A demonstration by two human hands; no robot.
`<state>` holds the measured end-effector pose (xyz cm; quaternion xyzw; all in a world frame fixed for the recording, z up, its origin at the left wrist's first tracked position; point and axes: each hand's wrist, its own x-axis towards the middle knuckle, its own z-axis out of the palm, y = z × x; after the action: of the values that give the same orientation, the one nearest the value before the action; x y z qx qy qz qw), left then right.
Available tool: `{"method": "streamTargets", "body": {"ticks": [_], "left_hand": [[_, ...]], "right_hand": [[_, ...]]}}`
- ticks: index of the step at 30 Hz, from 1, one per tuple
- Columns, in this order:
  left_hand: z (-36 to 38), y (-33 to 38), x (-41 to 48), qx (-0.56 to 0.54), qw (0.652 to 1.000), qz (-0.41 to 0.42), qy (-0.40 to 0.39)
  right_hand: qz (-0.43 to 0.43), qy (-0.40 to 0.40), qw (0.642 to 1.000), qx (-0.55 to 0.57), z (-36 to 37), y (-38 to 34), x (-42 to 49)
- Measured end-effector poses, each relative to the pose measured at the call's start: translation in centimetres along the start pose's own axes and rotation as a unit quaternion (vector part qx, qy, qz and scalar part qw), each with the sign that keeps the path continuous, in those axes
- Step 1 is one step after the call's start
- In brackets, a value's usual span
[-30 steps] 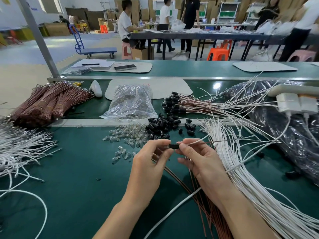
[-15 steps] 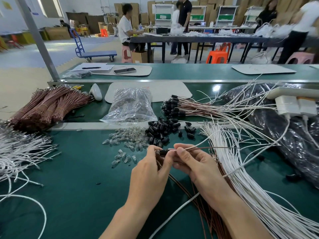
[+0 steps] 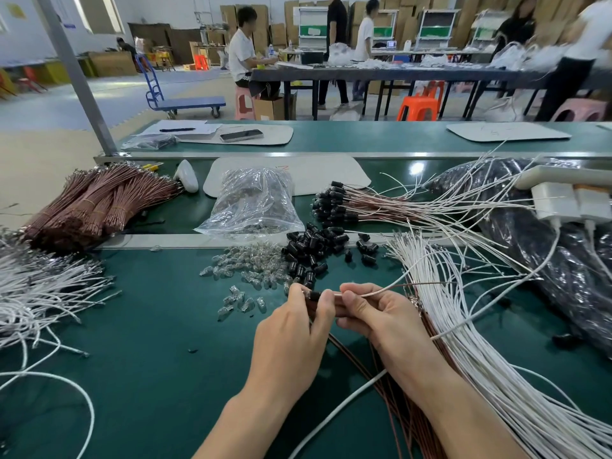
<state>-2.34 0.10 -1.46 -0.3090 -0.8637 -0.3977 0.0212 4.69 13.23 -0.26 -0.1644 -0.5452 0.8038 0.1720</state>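
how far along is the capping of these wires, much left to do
Done: a fan of capped wires lies behind the loose parts. In hand: the left hand pinches one black cap while the right hand holds a wire pair at it. Left: a pile of loose caps, clear bulbs and a thick bundle of white wires, so probably much remains.

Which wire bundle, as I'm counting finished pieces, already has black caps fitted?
The capped bundle lying behind the loose black caps, right of the clear bag. Its wire ends wear black caps; the tied brown bundles and white wires have none.
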Motion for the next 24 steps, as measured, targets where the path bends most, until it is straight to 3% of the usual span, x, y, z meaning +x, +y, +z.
{"method": "streamTargets", "body": {"ticks": [11,14,17,24], "left_hand": [[0.2,-0.1,0.0,-0.004,1.0,0.012,0.008],[0.1,0.0,0.0,-0.056,0.998,0.015,0.017],[0.0,0.1,0.0,-0.114,0.993,-0.005,0.01],[0.8,0.1,0.1,0.05,0.996,-0.004,0.078]], "right_hand": [[0.012,-0.019,0.999,0.048,-0.1,-0.2,-0.1],[0.023,-0.025,0.996,0.084,0.1,-0.1,-0.1],[0.02,-0.044,0.998,0.04,0.7,0.1,-0.3],[-0.03,0.019,0.995,-0.098,1.3,0.4,-0.5]]}}
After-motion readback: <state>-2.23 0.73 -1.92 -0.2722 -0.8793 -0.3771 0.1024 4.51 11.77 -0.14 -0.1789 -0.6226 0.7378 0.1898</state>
